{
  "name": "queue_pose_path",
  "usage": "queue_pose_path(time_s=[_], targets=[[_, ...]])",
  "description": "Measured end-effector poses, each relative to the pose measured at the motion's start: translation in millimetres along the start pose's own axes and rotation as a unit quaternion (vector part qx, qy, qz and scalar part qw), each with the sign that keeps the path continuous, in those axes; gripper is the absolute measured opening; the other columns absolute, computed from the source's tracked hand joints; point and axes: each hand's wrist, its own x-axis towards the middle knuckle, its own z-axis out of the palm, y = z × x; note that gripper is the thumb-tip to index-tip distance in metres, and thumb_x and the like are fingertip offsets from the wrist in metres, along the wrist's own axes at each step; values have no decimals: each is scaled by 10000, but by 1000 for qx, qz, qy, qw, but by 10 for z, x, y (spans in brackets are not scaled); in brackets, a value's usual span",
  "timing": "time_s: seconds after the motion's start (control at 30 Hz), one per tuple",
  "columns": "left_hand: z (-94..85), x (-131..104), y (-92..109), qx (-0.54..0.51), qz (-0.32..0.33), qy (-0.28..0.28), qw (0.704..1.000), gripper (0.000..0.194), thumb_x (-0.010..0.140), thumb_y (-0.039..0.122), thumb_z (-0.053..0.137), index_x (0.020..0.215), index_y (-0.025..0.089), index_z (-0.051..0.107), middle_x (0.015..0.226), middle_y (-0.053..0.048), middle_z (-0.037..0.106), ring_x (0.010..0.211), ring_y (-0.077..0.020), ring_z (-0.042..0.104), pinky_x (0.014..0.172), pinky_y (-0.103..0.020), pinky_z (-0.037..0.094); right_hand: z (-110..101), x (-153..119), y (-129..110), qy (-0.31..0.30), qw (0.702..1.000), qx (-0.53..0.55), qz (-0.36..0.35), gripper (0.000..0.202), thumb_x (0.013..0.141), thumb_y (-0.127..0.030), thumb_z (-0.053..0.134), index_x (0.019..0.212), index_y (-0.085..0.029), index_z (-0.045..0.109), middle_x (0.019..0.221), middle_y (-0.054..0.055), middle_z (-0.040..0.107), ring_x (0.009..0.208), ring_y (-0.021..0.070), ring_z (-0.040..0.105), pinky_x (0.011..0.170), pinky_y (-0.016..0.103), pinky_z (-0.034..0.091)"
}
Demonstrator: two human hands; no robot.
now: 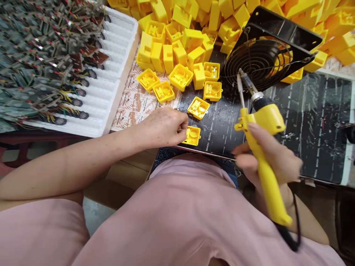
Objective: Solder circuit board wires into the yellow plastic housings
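My left hand (169, 126) is closed at the left side of a small open yellow housing (193, 136) near the table's front edge; whatever its fingers pinch is too hidden to make out. In my right hand (269, 159) is a yellow soldering gun (266, 170), its metal tip pointing up and away in front of a black fan. Just beyond the housing at my left hand lies another open housing (198, 108), tilted on the black mat. More open housings (181, 77) sit farther back, with their inner parts showing.
A black fan with a wire guard (255, 62) stands tilted at the back. Many yellow cases (191, 40) are heaped behind. At the left, a white foam tray (111, 92) holds a pile of wired circuit boards (41, 66). A black mat (318, 129) covers the right side.
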Motion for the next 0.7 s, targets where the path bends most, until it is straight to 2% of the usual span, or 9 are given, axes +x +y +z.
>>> queue_pose_path(time_s=[0.07,0.13,0.23,0.33,0.47,0.53,0.6,0.63,0.7], targets=[[14,12,3,3,4,5,1000,156,816,206,583,811,178,737,699,-18,722,686,-191,702,626,-272,399,113,168,20,29,997,-68,-39,213,1050,-294,642,1258,-253,660,683,-51,682,533,124,655,573,241,523],[3,3,-23,6,4,10,1000,137,817,220,596,816,188,730,716,-13,722,707,-205,708,622,-280,401,222,294,76,13,993,-106,-56,84,1055,-261,635,1129,-254,673,733,-45,705,570,116,676,564,228,497],[-53,-91,-156,-23,16,44,999,144,860,261,618,934,200,725,820,-20,747,762,-223,718,653,-303,453,358,402,206,-37,992,-97,-77,132,1066,-334,619,1167,-252,645,885,1,746,739,166,736,648,259,541],[-25,-240,-330,-81,69,130,986,173,937,292,603,1073,211,672,990,-46,772,874,-229,731,774,-334,534,472,498,327,-56,989,-88,-101,233,1062,-372,612,1252,-236,609,971,39,748,831,205,734,729,301,567],[327,-303,-336,-110,190,204,954,247,984,349,669,1137,166,603,1277,-162,734,1159,-295,722,970,-403,575,635,681,443,-79,987,-82,-118,267,1060,-391,608,1269,-227,584,1032,61,742,897,222,736,780,310,574],[508,-292,-254,-102,209,221,947,280,973,294,707,1168,127,595,1319,-218,712,1240,-324,697,1036,-441,562,685,749,467,-89,985,-57,-134,251,1061,-384,603,1250,-219,591,1025,63,743,902,225,743,764,309,580],[556,-330,-206,-121,194,231,946,302,958,236,730,1199,117,592,1272,-199,738,1212,-296,714,1040,-405,562,678,758,452,-78,986,-21,-143,221,1052,-348,615,1234,-222,601,995,51,747,868,220,748,731,307,587],[517,-387,-209,-139,185,223,947,330,953,230,744,1223,121,589,1251,-173,752,1176,-269,730,1021,-366,565,656,738,434,-72,987,-12,-140,232,1033,-337,650,1237,-236,607,982,37,746,845,215,748,717,304,591],[340,-575,-264,-155,165,168,959,422,937,290,791,1278,140,594,1202,-114,780,1065,-221,762,925,-291,568,603,657,394,-57,990,10,-132,320,994,-327,717,1283,-249,602,996,26,753,792,204,751,665,299,601]])
